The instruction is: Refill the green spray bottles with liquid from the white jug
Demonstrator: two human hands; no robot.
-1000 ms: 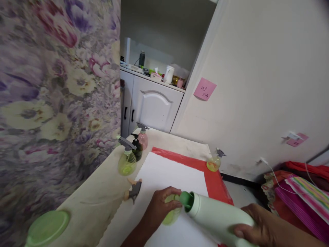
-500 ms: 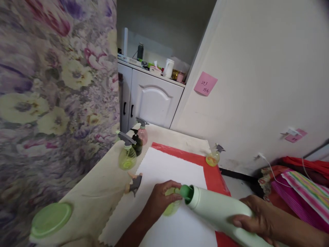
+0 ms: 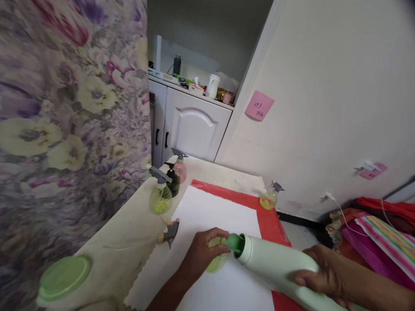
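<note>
My left hand is closed around the neck of a yellow-green, see-through spray bottle that stands without its spray head on a white sheet. A large pale green jug-like bottle lies tilted in my right hand, its dark green spout at the small bottle's mouth. Whether liquid is flowing I cannot tell. Left of my left hand rests a loose spray head with a thin tube. A round green lid sits at the lower left.
Spray bottles stand at the table's back left: a yellow-green one and a pink one, with a dark pump bottle between. Another yellow spray bottle is at the right on red plastic. A flowered curtain hangs left.
</note>
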